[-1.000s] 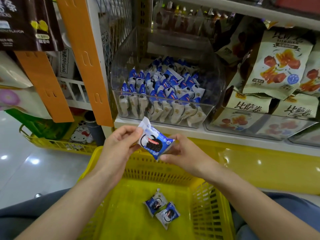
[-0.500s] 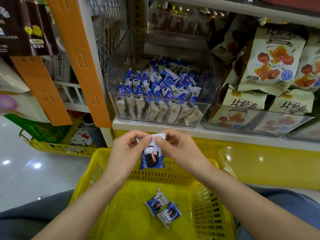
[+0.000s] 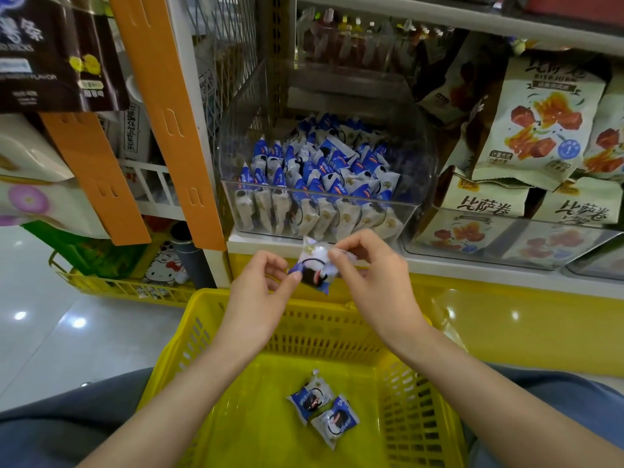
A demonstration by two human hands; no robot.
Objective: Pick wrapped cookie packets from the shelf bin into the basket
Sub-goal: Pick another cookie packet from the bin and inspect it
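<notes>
Head view: a person's two bare hands were raised over a yellow basket, in front of a shop shelf.
Held packet: one blue-and-white wrapped cookie packet [image 3: 315, 269] hung tilted in the air between both hands, above the basket's far rim and just below the shelf [image 3: 472, 272] edge.
Left hand [image 3: 260, 292]: its grip was clamped on the packet's lower left edge, pinched between thumb and forefinger.
Right hand [image 3: 374, 282]: its grip was clamped on the packet's upper right end, pinched by the fingertips.
Basket [image 3: 314, 336]: slotted yellow plastic, low in the picture between the forearms.
Packets in basket [image 3: 309, 396]: two of the same kind lay on its bottom, touching each other, right of centre.
Shelf bin [image 3: 320, 228]: a clear plastic bin on the shelf, straight behind the hands, full of like packets; the front row stood upright against its front wall.
Right of bin: pale green snack bags [image 3: 540, 123] in a neighbouring clear bin.
Left of bin: orange slotted strips [image 3: 158, 106], and a second yellow basket [image 3: 111, 287] on the glossy floor [image 3: 50, 349].
</notes>
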